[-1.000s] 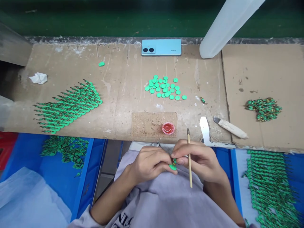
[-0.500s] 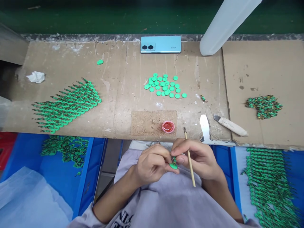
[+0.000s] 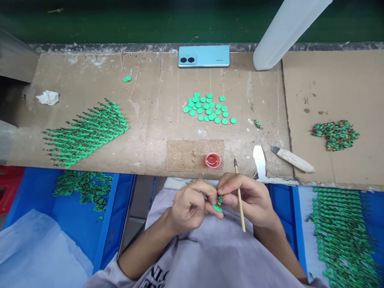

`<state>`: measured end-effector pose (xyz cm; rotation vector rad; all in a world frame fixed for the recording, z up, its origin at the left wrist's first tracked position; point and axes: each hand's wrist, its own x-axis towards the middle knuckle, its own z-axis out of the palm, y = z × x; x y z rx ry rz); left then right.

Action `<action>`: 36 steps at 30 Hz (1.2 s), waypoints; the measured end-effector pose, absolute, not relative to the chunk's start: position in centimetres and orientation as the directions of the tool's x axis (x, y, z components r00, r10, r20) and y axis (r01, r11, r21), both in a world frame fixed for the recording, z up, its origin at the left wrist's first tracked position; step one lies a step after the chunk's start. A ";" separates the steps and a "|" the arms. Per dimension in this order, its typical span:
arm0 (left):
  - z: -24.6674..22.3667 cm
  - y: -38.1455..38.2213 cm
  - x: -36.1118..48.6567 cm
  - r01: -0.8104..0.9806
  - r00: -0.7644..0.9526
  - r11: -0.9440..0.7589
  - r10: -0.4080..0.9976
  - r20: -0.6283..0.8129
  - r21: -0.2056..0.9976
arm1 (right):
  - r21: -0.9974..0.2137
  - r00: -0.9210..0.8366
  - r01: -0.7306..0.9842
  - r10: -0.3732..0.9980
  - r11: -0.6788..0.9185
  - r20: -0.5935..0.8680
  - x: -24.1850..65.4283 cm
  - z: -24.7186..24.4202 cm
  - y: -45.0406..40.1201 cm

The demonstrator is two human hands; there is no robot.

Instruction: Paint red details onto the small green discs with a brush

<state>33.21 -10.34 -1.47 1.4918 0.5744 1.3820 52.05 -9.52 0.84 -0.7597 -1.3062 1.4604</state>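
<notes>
Over the person's lap, just below the worktop (image 3: 150,120) edge, the left hand (image 3: 192,206) and right hand (image 3: 252,200) meet around a small green disc piece (image 3: 217,207). The left fingers pinch the piece from the left; the right thumb and forefinger grip its beaded top. The right hand also clamps a thin wooden brush (image 3: 240,196), bristle tip pointing up toward a small red paint pot (image 3: 213,160) on a cork mat (image 3: 189,155). Loose green discs (image 3: 208,109) lie farther back, before a blue phone (image 3: 204,56). A wooden-handled knife (image 3: 292,158) rests to the right.
</notes>
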 end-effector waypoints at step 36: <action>-0.9 -9.6 33.3 -0.250 0.280 -0.410 0.836 0.471 0.877 | -0.976 -0.204 -0.189 0.968 0.109 0.148 51.7 0.6 -9.9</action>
